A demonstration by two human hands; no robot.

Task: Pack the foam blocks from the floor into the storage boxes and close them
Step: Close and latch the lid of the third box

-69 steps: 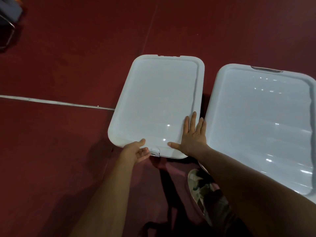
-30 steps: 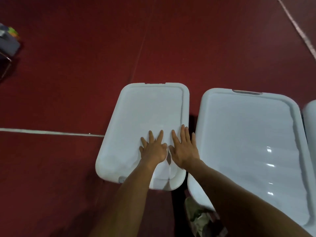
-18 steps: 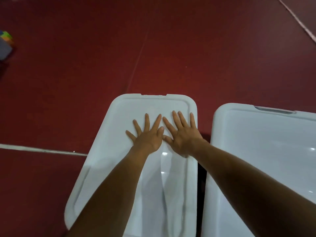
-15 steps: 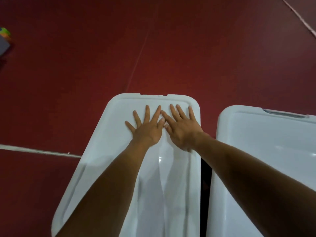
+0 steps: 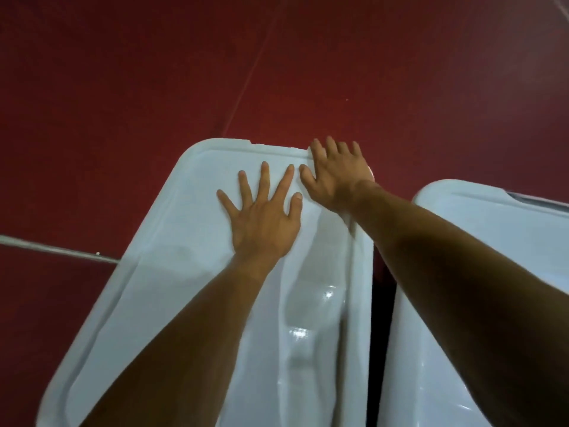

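A white storage box with its lid (image 5: 172, 272) on lies lengthwise in front of me on the red floor. My left hand (image 5: 261, 217) presses flat on the lid's far half, fingers spread. My right hand (image 5: 335, 171) lies on the lid's far right corner, its fingers reaching over the far edge. No foam blocks show; whatever the box holds is hidden under the lid.
A second white lidded box (image 5: 480, 303) stands right beside the first, a narrow dark gap between them, with a grey handle (image 5: 542, 200) at its far end. A pale line (image 5: 58, 249) crosses the red floor (image 5: 154, 72) at the left.
Both hands slid from the lid's near edge toward its far end. In the last half second my right hand moved out to the far right corner, apart from the left.
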